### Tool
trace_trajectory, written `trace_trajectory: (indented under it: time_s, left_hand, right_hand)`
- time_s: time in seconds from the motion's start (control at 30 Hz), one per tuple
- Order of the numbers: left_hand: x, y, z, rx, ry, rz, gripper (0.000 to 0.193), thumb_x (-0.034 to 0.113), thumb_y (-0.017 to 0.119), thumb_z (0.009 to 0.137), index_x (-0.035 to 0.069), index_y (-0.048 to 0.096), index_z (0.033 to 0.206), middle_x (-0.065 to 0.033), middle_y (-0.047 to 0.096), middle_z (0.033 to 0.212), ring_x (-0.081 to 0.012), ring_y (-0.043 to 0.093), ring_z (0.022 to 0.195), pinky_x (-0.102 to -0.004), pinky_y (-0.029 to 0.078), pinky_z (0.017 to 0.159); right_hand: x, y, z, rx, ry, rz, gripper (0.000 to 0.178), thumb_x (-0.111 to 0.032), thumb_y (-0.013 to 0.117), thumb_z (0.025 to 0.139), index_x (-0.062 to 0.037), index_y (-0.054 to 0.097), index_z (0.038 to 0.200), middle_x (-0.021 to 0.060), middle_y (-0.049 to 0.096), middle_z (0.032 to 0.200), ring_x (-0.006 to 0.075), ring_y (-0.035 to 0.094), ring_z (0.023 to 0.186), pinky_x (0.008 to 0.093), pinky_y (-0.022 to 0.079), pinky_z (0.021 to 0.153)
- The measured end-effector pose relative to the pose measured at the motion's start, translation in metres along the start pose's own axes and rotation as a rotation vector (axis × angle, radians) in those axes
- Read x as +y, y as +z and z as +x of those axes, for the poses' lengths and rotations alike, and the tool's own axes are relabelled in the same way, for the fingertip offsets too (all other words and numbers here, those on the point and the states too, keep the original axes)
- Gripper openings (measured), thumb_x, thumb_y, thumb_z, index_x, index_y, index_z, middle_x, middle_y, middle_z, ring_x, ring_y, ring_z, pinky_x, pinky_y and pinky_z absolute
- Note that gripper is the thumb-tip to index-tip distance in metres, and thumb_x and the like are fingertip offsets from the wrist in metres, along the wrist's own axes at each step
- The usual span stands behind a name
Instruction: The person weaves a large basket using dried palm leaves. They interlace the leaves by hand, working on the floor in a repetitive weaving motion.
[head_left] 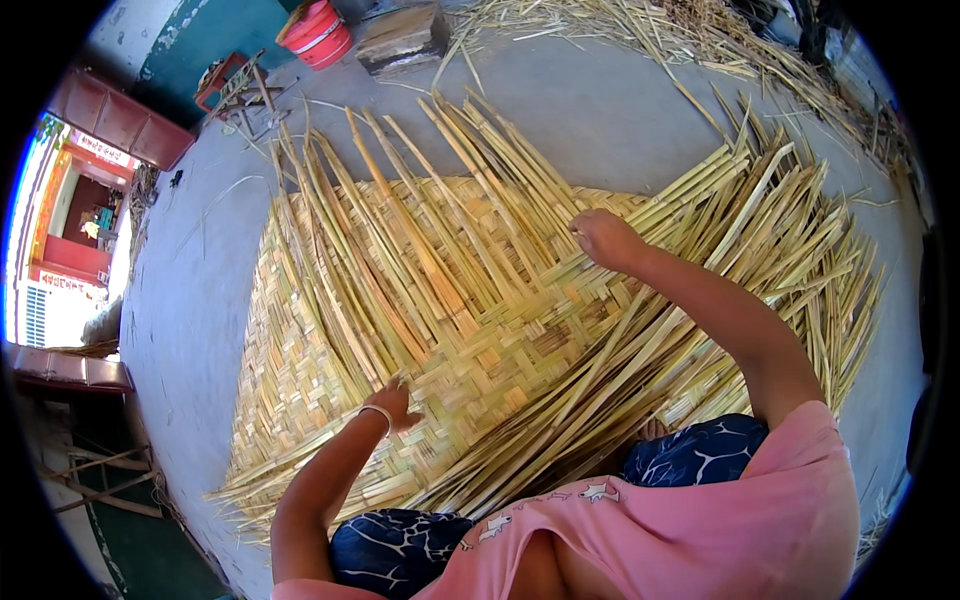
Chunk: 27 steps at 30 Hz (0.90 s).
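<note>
A large mat (475,375) of flat, pale yellow-green split-reed strips lies in front of me, its lower part woven in a zigzag pattern. Several loose strips (400,215) are folded back over the weave, pointing away from me. On the woven face, beside the near ends of those strips, rests my left hand (395,405), with a pale bangle at the wrist; its thumb is spread from the fingers and it holds nothing visible. Farther off to the right, my right hand (606,240) is closed on a reed strip at the mat's far side. Its fingertips are partly hidden.
Long unwoven strip ends (790,235) fan out on the right and toward my knees. On the grey floor (190,300) at the back stand a red bucket (316,36), a wooden block (403,40) and a small stool (240,85). Loose straw (640,25) lies at the far right; a doorway opens left.
</note>
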<state>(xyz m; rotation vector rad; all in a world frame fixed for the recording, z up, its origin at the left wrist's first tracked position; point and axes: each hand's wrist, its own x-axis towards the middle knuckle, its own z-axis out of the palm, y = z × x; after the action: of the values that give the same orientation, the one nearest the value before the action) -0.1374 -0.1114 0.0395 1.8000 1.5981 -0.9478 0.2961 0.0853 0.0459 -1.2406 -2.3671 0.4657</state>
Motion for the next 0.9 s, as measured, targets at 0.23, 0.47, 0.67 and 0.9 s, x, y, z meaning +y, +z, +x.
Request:
trace_trajectory:
  time_s: [0.23, 0.47, 0.67, 0.9]
  left_hand:
    - [-0.007, 0.01, 0.012, -0.146, 0.01, 0.021, 0.097, 0.057, 0.06, 0.078, -0.006, 0.021, 0.14, -0.0253, 0.014, 0.148, -0.037, 0.026, 0.134, -0.0393, 0.029, 0.108]
    - [-0.003, 0.007, 0.008, -0.14, -0.035, -0.085, 0.099, 0.055, 0.063, 0.076, -0.007, 0.02, 0.14, -0.0295, 0.015, 0.146, -0.0387, 0.021, 0.136, -0.0381, 0.025, 0.11]
    - [0.005, 0.001, 0.01, -0.06, 0.011, -0.067, 0.095, 0.054, 0.063, 0.077, -0.007, 0.024, 0.139, -0.0294, 0.019, 0.145, -0.0396, 0.025, 0.134, -0.0388, 0.028, 0.109]
    - [0.002, -0.003, 0.01, -0.073, -0.054, -0.057, 0.081, 0.054, 0.062, 0.077, -0.003, 0.04, 0.13, -0.0283, 0.037, 0.134, -0.0402, 0.044, 0.12, -0.0412, 0.038, 0.101]
  right_hand:
    - [0.031, 0.033, 0.05, -0.167, 0.211, -0.165, 0.019, -0.006, 0.052, 0.08, -0.0022, 0.062, 0.095, 0.0184, 0.061, 0.103, 0.0347, 0.057, 0.098, 0.0431, 0.047, 0.084]
    - [0.018, 0.04, 0.089, -0.168, 0.467, -0.284, 0.023, -0.008, 0.049, 0.083, -0.0043, 0.064, 0.101, 0.0161, 0.06, 0.11, 0.0314, 0.056, 0.107, 0.0409, 0.048, 0.087]
    - [0.063, 0.055, 0.117, -0.214, 0.634, -0.091, 0.028, -0.008, 0.052, 0.081, -0.0027, 0.063, 0.106, 0.0195, 0.062, 0.109, 0.0369, 0.06, 0.101, 0.0427, 0.049, 0.084]
    - [0.041, 0.008, 0.116, -0.128, 0.668, 1.122, 0.02, -0.009, 0.052, 0.084, -0.0006, 0.061, 0.1, 0.0099, 0.063, 0.086, 0.0199, 0.061, 0.077, 0.0311, 0.051, 0.067]
